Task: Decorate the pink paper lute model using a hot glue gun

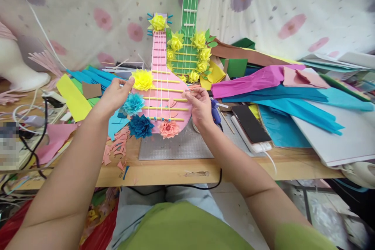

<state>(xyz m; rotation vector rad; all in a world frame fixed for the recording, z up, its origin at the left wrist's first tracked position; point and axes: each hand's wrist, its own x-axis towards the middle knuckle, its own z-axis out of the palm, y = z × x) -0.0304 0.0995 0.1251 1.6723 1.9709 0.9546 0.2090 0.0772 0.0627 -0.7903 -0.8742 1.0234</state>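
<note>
A pink paper guitar [175,86] with white strings and yellow crossbars stands tilted up over the mat. My left hand [115,93] is closed at its left edge, thumb beside a yellow paper flower [143,80]. Lower on that side are a light blue flower [133,104] and a dark blue flower [141,126]; a salmon flower [169,129] sits at the bottom. At the guitar's right edge my right hand [201,105] makes a pinch; a small pinkish bit shows at its fingertips, too small to name.
Behind leans a green paper guitar [187,56] with yellow flowers. A blue glue gun [216,113], a phone [252,123] and blue crepe paper [304,113] lie to the right. Salmon paper scraps [118,144] litter the left, near a grey cutting mat [175,150] and cables.
</note>
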